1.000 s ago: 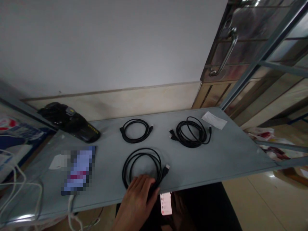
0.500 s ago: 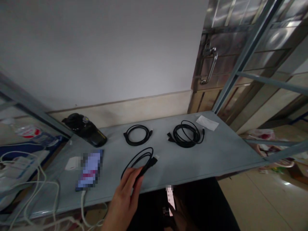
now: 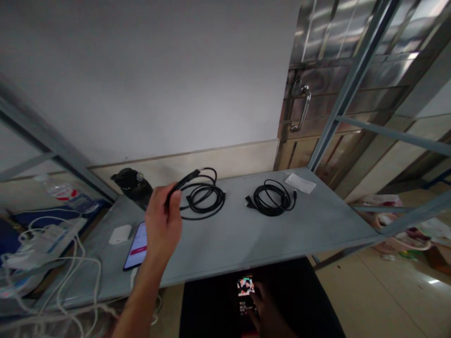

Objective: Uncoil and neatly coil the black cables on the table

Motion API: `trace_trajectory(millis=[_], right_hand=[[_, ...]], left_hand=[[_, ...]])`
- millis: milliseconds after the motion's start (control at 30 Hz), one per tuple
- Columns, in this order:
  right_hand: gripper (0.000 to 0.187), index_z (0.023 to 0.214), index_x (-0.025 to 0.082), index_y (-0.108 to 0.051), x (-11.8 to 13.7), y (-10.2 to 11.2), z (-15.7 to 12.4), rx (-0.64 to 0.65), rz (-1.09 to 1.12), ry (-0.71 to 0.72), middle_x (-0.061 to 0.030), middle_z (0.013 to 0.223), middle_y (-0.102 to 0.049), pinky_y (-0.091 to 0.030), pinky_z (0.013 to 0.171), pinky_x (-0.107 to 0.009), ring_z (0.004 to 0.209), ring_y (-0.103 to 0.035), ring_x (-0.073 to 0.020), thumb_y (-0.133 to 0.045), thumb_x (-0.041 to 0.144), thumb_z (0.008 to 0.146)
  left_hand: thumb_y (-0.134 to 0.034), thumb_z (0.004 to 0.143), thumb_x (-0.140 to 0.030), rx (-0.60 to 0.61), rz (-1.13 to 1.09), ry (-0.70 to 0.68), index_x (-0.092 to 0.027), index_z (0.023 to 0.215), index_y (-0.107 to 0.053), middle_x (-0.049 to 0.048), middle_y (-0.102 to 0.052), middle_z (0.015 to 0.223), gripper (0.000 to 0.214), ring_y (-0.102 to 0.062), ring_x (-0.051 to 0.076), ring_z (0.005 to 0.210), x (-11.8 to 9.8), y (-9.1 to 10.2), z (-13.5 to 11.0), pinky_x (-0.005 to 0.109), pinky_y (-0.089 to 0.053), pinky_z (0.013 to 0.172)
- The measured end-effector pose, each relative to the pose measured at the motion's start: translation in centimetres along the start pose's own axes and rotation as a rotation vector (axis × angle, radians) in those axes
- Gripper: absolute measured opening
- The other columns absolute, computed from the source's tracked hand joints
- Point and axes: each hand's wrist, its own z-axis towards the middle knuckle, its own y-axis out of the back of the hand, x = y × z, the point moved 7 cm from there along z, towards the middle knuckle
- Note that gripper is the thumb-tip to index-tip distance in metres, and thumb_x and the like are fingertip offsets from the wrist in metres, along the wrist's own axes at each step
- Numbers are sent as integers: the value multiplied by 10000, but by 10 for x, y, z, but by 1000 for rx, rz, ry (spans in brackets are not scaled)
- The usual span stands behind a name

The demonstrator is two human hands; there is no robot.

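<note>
My left hand (image 3: 162,225) is raised above the grey metal shelf (image 3: 246,234) and closed on a coiled black cable (image 3: 190,180), which hangs lifted in the air. Just behind it a second black cable coil (image 3: 206,199) lies on the shelf. A third black coil (image 3: 273,199) lies further right. My right hand (image 3: 266,312) is low in the dark below the shelf's front edge, its fingers on a lit phone (image 3: 245,293).
On the shelf's left lie a phone with a lit screen (image 3: 136,246), a small white case (image 3: 120,233) and a black device (image 3: 134,185). A white paper slip (image 3: 300,183) sits at the back right. White cords (image 3: 52,263) tangle at the left. A metal door stands behind.
My left hand has picked the near cable coil up off the shelf and raised it toward the back left. The view has tilted upward.
</note>
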Motion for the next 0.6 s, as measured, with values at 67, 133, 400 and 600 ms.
trace_trajectory(millis=[67,133,400,600], right_hand=[[565,1569,254,-742,-7,-9,-2,-17,-56,-9,-157,1656,-664,-542,1279,-521,1527,-638,-378,-643,390,1030],[539,1558,270,-753,-16,-22,-5,-56,-107,5,-143,1632,-698,-565,1264,-512,1518,-662,-371,-632,378,1044],[557,1539,264,-780,-49,-40,-7,58,-183,-110,-148,1606,-708,-590,1250,-546,1505,-684,-423,-671,492,1043],[587,1595,272,-730,-19,-11,-5,118,-74,-37,-109,1599,-731,-606,1194,-408,1420,-752,-332,-619,311,1020]], left_hand=[[-504,1171,-435,-40,29,-105,-184,1312,-723,126,-723,1190,361,-717,285,1147,18,-24,22,442,-588,1094],[-487,1178,-393,-25,37,-184,-178,1352,-713,147,-712,1211,357,-709,290,1172,39,-56,31,449,-572,1109],[-456,1182,-265,323,141,-350,-182,1419,-740,188,-756,1270,380,-717,332,1224,94,-155,-21,506,-551,1077],[-517,1178,-312,481,128,-383,-215,1389,-756,143,-799,1221,333,-770,308,1117,95,-167,-63,485,-600,1054]])
